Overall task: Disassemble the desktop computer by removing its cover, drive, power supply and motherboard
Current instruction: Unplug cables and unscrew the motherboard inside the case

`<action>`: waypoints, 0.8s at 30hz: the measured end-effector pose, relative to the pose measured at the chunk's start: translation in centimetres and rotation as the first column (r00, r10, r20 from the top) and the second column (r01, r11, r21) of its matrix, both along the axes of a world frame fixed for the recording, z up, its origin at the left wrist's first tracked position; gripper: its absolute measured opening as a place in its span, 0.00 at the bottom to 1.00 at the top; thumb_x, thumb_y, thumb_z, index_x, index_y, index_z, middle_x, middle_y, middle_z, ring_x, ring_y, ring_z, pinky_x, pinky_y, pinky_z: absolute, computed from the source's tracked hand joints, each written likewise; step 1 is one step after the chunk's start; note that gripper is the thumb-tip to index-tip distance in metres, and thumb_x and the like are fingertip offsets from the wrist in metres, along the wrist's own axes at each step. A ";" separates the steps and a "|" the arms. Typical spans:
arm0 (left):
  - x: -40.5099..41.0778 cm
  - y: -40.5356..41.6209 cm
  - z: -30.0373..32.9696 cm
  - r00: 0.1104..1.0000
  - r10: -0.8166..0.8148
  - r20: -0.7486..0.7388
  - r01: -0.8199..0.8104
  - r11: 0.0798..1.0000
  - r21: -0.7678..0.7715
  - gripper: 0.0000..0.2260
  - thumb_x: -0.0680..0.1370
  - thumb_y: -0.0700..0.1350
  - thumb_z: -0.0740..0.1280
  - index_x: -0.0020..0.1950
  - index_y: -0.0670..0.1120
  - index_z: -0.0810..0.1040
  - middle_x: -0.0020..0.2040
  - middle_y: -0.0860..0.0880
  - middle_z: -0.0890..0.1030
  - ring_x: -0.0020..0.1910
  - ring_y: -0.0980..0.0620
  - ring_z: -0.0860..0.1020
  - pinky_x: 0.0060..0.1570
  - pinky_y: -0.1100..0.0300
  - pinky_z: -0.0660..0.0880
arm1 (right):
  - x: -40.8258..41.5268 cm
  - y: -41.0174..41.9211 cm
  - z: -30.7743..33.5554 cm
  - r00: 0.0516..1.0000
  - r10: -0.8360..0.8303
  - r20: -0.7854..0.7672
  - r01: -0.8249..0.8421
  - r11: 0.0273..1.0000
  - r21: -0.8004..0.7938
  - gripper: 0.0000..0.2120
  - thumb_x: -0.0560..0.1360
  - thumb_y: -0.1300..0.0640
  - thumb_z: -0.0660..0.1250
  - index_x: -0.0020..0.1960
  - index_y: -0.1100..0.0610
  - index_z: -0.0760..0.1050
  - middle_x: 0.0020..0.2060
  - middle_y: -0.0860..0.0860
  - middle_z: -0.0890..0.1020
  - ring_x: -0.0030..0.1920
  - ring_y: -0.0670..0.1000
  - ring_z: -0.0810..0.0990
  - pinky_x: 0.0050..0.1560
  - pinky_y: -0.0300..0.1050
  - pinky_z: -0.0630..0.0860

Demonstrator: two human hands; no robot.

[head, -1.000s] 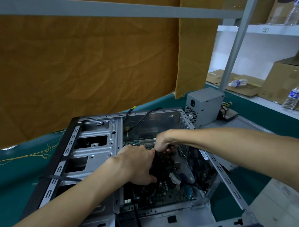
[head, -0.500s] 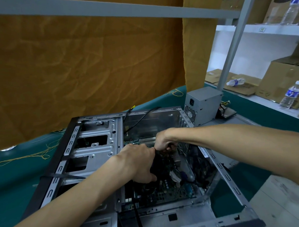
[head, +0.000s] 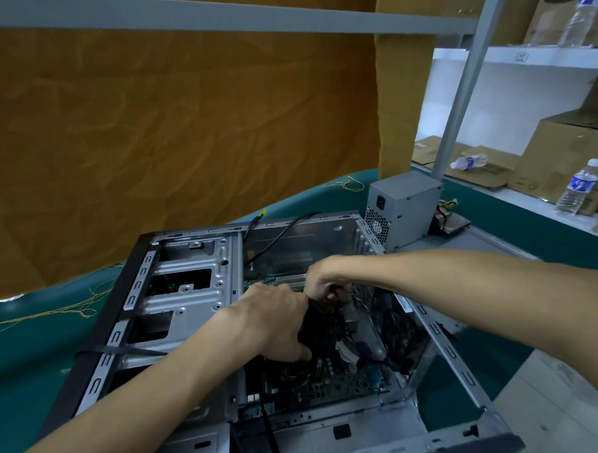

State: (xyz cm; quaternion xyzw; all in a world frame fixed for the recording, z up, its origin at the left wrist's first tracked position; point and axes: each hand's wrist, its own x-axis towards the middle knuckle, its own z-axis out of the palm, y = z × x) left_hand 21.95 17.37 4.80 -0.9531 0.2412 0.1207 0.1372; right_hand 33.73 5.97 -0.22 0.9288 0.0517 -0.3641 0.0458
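Both my hands are down inside the open computer case (head: 191, 299), which lies on its side across the lower middle of the frame on the teal table (head: 29, 358). My left hand (head: 278, 323) curls around a dark part sitting over the circuit board (head: 331, 379), while my right hand (head: 322, 280) just above it pinches something dark that I cannot make out. The grey power supply (head: 404, 208) stands outside the case, toward the upper right.

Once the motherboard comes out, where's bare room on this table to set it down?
Bare green table left of the case, below the yellow thread. Crowded behind right: power supply and loose part.
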 end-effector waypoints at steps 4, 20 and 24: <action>0.3 0.0 -0.4 1.000 0.000 0.003 0.000 1.000 -0.011 0.28 0.74 0.66 0.69 0.65 0.47 0.75 0.54 0.47 0.80 0.55 0.44 0.81 0.53 0.51 0.76 | -0.2 -0.3 0.3 0.999 -0.025 -0.036 0.024 1.000 -0.015 0.17 0.83 0.59 0.58 0.35 0.58 0.69 0.26 0.51 0.70 0.21 0.47 0.64 0.21 0.32 0.60; -0.2 0.9 -0.8 0.996 -0.032 0.081 0.036 0.998 -0.047 0.31 0.73 0.69 0.67 0.66 0.48 0.73 0.56 0.46 0.82 0.55 0.42 0.81 0.54 0.50 0.78 | -2.5 -3.8 6.7 0.721 0.395 0.570 -0.329 0.918 -0.219 0.12 0.76 0.68 0.64 0.36 0.59 0.68 0.35 0.52 0.72 0.40 0.56 0.76 0.38 0.48 0.72; -0.4 0.8 -0.2 0.999 -0.017 0.048 0.018 0.999 -0.036 0.31 0.73 0.69 0.68 0.66 0.48 0.73 0.57 0.47 0.82 0.56 0.44 0.81 0.55 0.49 0.78 | -1.6 -3.1 5.7 0.803 0.309 0.509 -0.275 0.951 -0.143 0.07 0.77 0.72 0.60 0.46 0.62 0.72 0.47 0.58 0.76 0.50 0.60 0.80 0.46 0.51 0.77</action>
